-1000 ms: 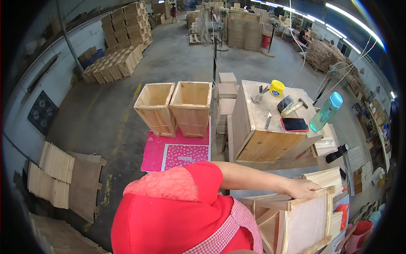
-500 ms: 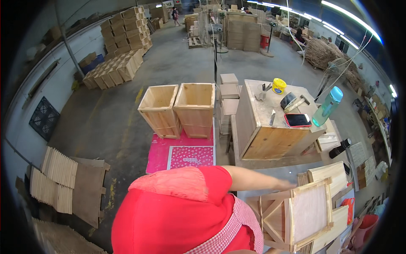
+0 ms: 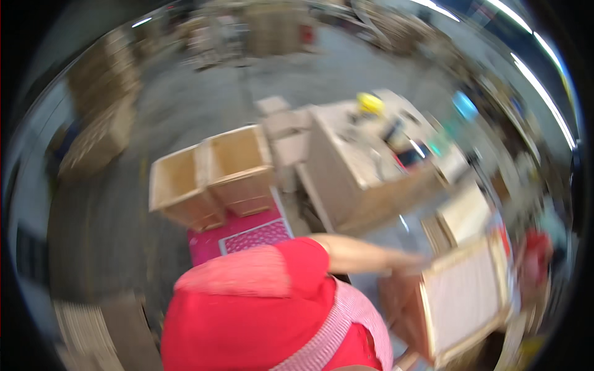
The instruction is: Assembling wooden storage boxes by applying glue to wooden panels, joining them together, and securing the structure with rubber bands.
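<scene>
A pale wooden box (image 3: 464, 300) with a framed, light panel is tilted over the workbench at the right. My left arm in a red sleeve stretches across to it, and my left hand (image 3: 405, 263) grips its far side; motion smears the fingers. At the lower edge, a small part of my right hand (image 3: 406, 360) shows against the box's near side, the rest being hidden by my body and the frame's rim. A pink checked apron strap (image 3: 325, 328) crosses my red shirt.
Two open wooden bins (image 3: 238, 154) stand on a pink mat (image 3: 207, 244) to the left. Beyond the bench, a large wooden case (image 3: 337, 161) carries a yellow tub (image 3: 370, 103), a phone and a teal bottle (image 3: 464, 106). Wooden boards (image 3: 467, 213) lie behind the held box.
The view has swung and blurred. The box has turned between my hands, and its braced side no longer shows clearly. My left arm stays stretched toward it.
</scene>
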Demonstrator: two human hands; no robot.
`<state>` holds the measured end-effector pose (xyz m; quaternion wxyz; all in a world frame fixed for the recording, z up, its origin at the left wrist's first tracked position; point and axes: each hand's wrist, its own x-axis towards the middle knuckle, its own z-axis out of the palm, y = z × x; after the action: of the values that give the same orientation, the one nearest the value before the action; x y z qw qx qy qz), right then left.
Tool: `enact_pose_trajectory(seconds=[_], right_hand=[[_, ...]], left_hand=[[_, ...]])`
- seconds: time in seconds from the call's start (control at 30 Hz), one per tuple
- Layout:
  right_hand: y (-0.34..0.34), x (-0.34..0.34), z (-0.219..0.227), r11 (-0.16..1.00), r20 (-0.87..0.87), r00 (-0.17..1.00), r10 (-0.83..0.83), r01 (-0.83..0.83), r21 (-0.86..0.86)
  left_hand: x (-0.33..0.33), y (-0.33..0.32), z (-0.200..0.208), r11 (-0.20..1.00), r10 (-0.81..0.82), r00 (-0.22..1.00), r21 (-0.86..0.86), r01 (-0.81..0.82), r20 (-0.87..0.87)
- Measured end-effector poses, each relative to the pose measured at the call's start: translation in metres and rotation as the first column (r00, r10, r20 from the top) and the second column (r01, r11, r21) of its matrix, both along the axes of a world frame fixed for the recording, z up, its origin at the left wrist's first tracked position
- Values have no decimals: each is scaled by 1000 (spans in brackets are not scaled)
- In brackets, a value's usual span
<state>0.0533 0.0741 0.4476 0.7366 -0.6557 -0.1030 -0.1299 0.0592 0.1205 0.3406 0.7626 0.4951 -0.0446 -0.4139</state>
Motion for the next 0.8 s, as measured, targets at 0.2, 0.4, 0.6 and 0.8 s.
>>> enact_pose_trajectory(seconds=[0.2,0.4,0.6,0.8], right_hand=[[-131,-127,-22,831,-67,849,-524,527,180],[-173,-188,-49,728,-12,808,-589,537,427],[-181,-211,-88,779,90,777,-623,607,156],[-188,-217,-171,613,-46,672,-739,699,369]], left_hand=[[97,-57,68,966,-116,993,236,110,12],[67,-58,71,873,-263,900,-312,375,348],[33,-13,51,941,-242,910,-146,304,337],[-13,11,21,964,-131,982,-214,159,138]])
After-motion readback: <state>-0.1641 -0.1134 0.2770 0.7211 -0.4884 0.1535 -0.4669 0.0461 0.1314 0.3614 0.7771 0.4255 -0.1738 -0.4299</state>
